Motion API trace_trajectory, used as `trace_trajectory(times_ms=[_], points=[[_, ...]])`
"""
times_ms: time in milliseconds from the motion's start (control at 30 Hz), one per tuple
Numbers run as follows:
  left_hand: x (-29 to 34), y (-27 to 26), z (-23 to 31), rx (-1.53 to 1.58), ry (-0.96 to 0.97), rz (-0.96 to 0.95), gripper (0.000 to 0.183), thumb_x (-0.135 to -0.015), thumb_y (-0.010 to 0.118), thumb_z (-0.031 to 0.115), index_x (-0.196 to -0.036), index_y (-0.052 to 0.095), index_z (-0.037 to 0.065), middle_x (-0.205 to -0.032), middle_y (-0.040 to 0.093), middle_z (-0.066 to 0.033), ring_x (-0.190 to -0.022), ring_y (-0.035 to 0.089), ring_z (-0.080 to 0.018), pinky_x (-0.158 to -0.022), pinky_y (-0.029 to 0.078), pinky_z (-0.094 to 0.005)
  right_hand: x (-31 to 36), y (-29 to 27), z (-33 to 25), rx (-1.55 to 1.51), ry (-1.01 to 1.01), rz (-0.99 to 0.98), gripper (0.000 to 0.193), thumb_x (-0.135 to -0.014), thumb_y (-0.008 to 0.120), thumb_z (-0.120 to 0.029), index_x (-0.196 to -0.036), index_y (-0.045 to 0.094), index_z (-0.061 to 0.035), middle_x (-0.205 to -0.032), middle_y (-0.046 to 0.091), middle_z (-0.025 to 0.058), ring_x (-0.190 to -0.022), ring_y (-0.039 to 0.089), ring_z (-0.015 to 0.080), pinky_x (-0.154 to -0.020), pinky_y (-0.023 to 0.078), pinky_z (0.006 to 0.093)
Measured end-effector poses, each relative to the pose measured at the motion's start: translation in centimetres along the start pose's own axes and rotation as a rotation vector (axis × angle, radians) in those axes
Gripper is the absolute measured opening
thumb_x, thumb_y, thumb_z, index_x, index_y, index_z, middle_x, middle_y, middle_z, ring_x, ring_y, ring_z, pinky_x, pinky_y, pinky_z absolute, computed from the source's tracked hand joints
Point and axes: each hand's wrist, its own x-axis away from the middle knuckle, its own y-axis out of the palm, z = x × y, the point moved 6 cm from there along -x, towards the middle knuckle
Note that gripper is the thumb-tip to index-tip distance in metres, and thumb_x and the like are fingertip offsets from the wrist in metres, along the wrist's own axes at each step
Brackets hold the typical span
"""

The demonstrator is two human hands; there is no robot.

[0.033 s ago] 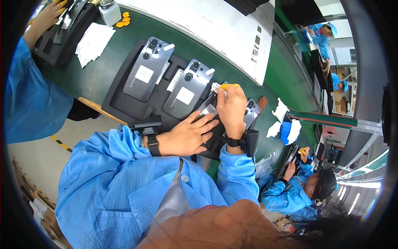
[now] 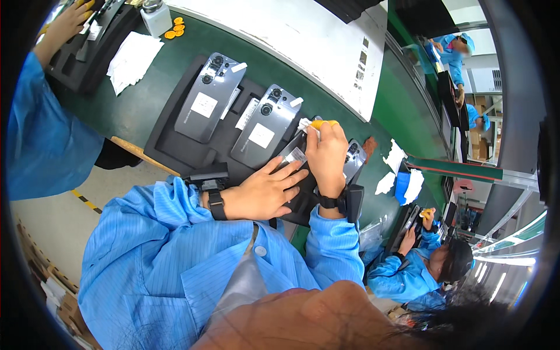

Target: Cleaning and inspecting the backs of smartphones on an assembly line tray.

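My left hand (image 2: 262,191) lies flat with its fingers spread, their tips on the near part of a dark phone (image 2: 293,155) that bears a clear label. My right hand (image 2: 326,156), a yellow cover on one finger, pinches a white wipe (image 2: 304,123) against the phone's far end. Much of this phone is hidden under my hands. Left of it, two grey phones with white square stickers, one (image 2: 252,146) nearer and one (image 2: 192,121) farther left, rest face down in a black foam tray (image 2: 166,137). Another grey phone (image 2: 353,158) shows partly behind my right wrist.
A dispenser bottle (image 2: 156,20), yellow finger cots (image 2: 170,34) and white wipes (image 2: 132,61) lie at the far left. A white board (image 2: 303,35) borders the far side. At right stands a blue container (image 2: 402,185) with wipes. Co-workers sit on both sides.
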Motion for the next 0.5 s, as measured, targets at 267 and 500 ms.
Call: trace_trajectory(times_ms=[267, 500], points=[[0.0, 0.4, 0.0, -0.025, 0.013, -0.001, 0.051, -0.084, 0.07, 0.041, -0.123, 0.068, 0.009, -0.15, 0.044, -0.0144, -0.146, 0.03, -0.0315, -0.116, 0.022, -0.059, 3.0, -0.7, 0.1, -0.001, 0.033, 0.034, 0.011, -0.084, 0.069, -0.01, -0.084, 0.064, -0.0012, -0.081, 0.057, 0.0151, -0.076, 0.059, 0.0357, -0.064, 0.048, 0.045], [-0.1, 0.2, -0.1, -0.049, 0.004, 0.008, 0.052, -0.084, 0.07, 0.042, -0.125, 0.067, 0.01, -0.15, 0.044, -0.0145, -0.147, 0.029, -0.0325, -0.116, 0.022, -0.0593, -0.1, 0.4, -0.7, 0.055, -0.061, 0.007, 0.009, -0.085, 0.067, -0.007, -0.081, 0.062, -0.0012, -0.082, 0.059, 0.0159, -0.077, 0.059, 0.0364, -0.066, 0.049, 0.0467]])
